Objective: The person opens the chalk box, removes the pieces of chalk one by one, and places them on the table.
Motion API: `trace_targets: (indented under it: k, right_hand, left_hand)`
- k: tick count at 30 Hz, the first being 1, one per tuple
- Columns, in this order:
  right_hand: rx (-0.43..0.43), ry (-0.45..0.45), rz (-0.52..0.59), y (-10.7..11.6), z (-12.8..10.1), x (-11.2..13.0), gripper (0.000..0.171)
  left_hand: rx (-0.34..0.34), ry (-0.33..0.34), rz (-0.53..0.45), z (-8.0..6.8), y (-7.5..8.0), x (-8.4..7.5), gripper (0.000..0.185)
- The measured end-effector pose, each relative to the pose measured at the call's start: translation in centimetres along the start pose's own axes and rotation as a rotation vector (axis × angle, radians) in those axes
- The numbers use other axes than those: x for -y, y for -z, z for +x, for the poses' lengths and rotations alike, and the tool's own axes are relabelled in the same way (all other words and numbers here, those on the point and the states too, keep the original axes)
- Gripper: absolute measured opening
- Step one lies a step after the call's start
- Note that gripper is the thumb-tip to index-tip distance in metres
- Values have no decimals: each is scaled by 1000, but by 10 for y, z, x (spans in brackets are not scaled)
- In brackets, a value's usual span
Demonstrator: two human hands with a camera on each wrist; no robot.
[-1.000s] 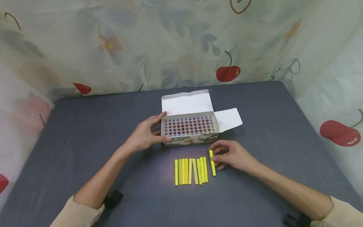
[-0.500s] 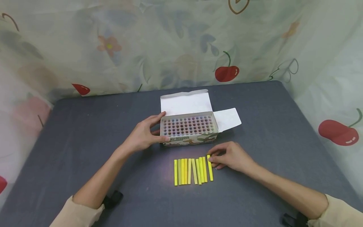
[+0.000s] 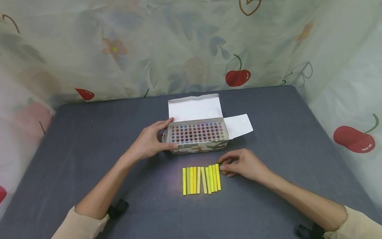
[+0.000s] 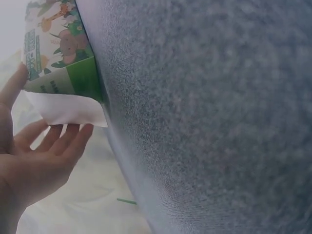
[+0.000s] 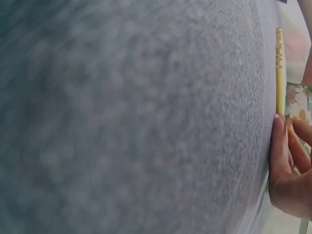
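A printed chalk box (image 3: 200, 147) lies with its lid raised, showing a tray of round holes (image 3: 197, 132). My left hand (image 3: 149, 141) holds its left end, thumb at the front corner and index finger at the back. In the left wrist view, the fingers lie against a white end flap (image 4: 68, 109). Several yellow chalk sticks (image 3: 195, 181) lie side by side in front of the box. Beside the rightmost chalk stick (image 3: 218, 177) is my right hand (image 3: 243, 164), thumb tip and bent fingers right at its upper end, not wrapped round it.
Behind the box its white lid (image 3: 195, 109) stands up, and a side flap (image 3: 238, 126) sticks out to the right. A dark cloth covers the table (image 3: 268, 126). A patterned curtain (image 3: 185, 49) hangs along the back and sides.
My right hand has brought the last chalk stick left and down against the row, and its thumb has come off it. At the box's left end, a flap has swung outward beneath my left hand.
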State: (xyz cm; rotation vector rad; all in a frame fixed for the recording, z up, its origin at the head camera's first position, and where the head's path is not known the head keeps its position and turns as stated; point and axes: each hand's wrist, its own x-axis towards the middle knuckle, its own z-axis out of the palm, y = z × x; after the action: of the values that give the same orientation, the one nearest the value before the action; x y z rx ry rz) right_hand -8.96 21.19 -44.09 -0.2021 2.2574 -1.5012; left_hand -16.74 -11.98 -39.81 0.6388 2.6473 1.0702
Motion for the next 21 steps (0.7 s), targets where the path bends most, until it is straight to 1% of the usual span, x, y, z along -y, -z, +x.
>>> trace_targets:
  k: [4,6,8,11,13,16,18,21]
  right_hand:
    - [10,26,-28,5,0,0,24]
    - [7,40,-65,8,-1,0,24]
    - [-13,63,-126,13,-3,1,24]
    - [-71,110,-231,20,-5,1,23]
    - [-119,145,-298,24,-7,-1,23]
    - [-171,190,-359,30,-10,-4,24]
    - [-204,214,-405,34,-12,-6,26]
    - [-250,246,-507,42,-16,-7,29]
  left_hand:
    - [-11,-15,62,0,1,2,94]
    - [-13,-20,83,0,2,2,93]
    - [-15,-24,108,0,2,3,93]
    - [-26,-25,166,0,3,1,93]
    - [-39,-27,225,0,3,1,93]
    - [-53,-21,300,-2,6,-1,93]
    - [-59,-10,324,-3,8,0,93]
    - [-61,6,321,-7,14,2,91]
